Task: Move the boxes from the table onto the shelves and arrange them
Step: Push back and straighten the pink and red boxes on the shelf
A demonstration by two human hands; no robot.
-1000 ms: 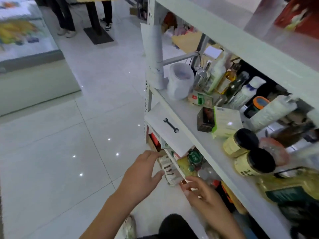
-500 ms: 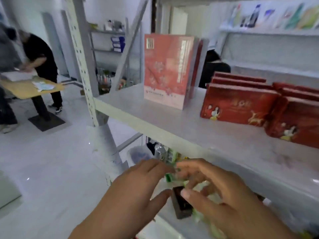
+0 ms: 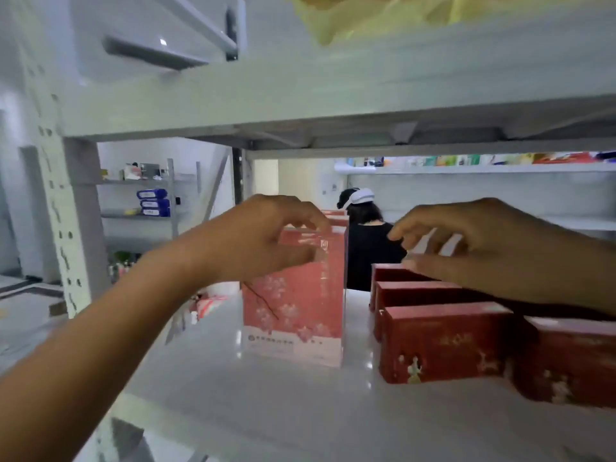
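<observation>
- Edge along the top of the pink box point(image 3: 293, 311): hidden under the left hand point(image 3: 260, 238), whose fingers curl over it while the thumb lies on the front face, pinching the box top. The box stands upright on the shelf board point(image 3: 266, 395).
- Right hand point(image 3: 483, 248): above the rear red boxes point(image 3: 443, 341), fingers loosely bent and parted, nothing between them. Whether the thumb touches a box cannot be told.
- Red boxes: a row lying flat to the right of the pink box, apart from it. The right forearm covers the rear ones, the frame edge cuts off the rightmost, and the print is blurred.
- Shelf board: white and glossy. The upper board point(image 3: 300, 95) sits close overhead and carries a yellow bag point(image 3: 366, 15), cut off at the top.
- Room: a perforated white post point(image 3: 63, 228) at left, blue packs point(image 3: 153, 203) on farther shelving, and a person point(image 3: 366, 248) in a black top beyond the boxes.
</observation>
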